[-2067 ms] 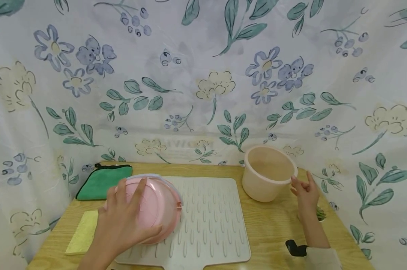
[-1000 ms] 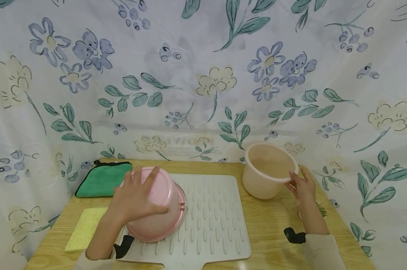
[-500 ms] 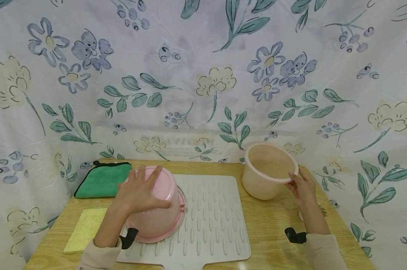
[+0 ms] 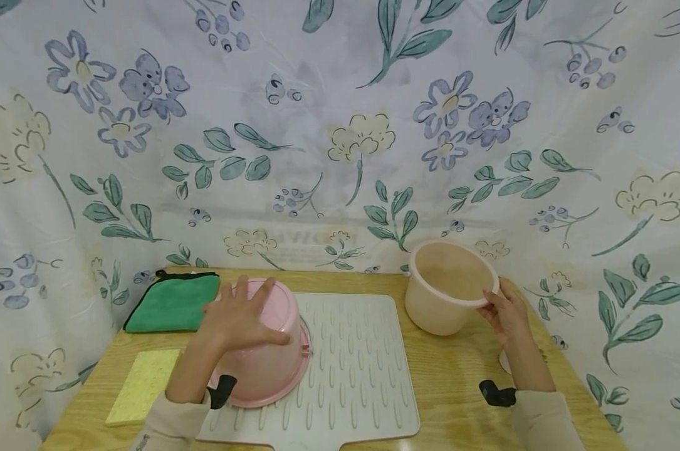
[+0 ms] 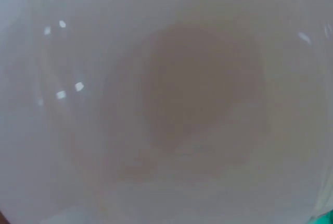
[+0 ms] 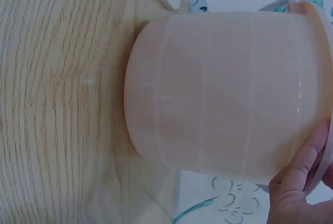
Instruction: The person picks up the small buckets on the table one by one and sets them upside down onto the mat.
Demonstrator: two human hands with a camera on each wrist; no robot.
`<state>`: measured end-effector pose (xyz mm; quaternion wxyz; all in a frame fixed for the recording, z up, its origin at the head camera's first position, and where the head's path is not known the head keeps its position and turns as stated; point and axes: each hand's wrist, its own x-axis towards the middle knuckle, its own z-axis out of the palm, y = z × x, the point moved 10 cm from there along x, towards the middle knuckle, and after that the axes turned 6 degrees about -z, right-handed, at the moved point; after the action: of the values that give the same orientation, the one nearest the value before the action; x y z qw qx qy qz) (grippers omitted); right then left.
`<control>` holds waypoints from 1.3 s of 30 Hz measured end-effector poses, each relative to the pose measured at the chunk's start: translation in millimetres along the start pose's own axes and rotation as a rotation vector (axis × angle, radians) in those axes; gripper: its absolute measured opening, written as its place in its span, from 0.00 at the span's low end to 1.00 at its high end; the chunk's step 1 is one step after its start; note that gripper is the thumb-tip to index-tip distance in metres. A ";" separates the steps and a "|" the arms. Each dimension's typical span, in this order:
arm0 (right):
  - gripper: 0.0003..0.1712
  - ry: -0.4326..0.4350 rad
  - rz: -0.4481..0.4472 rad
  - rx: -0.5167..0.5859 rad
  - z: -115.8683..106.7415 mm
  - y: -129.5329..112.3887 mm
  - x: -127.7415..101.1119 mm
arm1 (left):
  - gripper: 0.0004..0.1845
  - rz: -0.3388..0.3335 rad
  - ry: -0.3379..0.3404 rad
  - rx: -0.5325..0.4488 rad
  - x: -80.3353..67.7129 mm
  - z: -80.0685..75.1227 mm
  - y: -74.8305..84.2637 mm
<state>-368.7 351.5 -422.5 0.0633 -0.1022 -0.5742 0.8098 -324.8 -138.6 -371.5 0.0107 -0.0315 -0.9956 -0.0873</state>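
Observation:
An upside-down pink bucket point(image 4: 261, 379) sits on the left part of a light grey ridged mat point(image 4: 356, 363). My left hand point(image 4: 235, 326) grips its base from above, fingers spread over the bottom and thumb along the side. The left wrist view is filled by a blurred, glossy bucket wall point(image 5: 197, 99). To the right, a peach bucket point(image 4: 438, 310) stands upright on the table, its mouth facing up. My right hand point(image 4: 506, 316) pinches the near-right part of its rim, with the thumb at the edge and other fingers beneath.
A green zip pouch point(image 4: 173, 304) lies at the back left, with a yellow sponge sheet point(image 4: 142, 385) in front of it. A small white pot point(image 4: 505, 362) is partly hidden behind my right wrist. Floral cloth point(image 4: 340, 156) encloses the wooden table.
The pink bucket, tilted in my left hand earlier, has come down rim-first onto the mat and shifted slightly right. My right hand has closed on the peach bucket's rim.

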 end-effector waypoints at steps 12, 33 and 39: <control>0.40 -0.018 -0.092 0.123 -5.4 1.3 1.5 | 0.65 0.012 -0.028 -0.001 1.2 0.9 5.2; 0.32 0.025 -0.161 0.637 -29.9 5.4 -9.9 | 0.64 -0.002 -0.034 -0.004 1.1 1.3 2.5; 0.19 -0.060 -0.123 0.860 -25.6 13.6 -15.6 | 0.65 -0.001 -0.055 0.002 2.7 3.9 -0.2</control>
<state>-347.3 367.0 -442.1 0.1315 -0.0087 -0.1912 0.9727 -327.5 -138.0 -375.3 -0.0167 -0.0332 -0.9957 -0.0852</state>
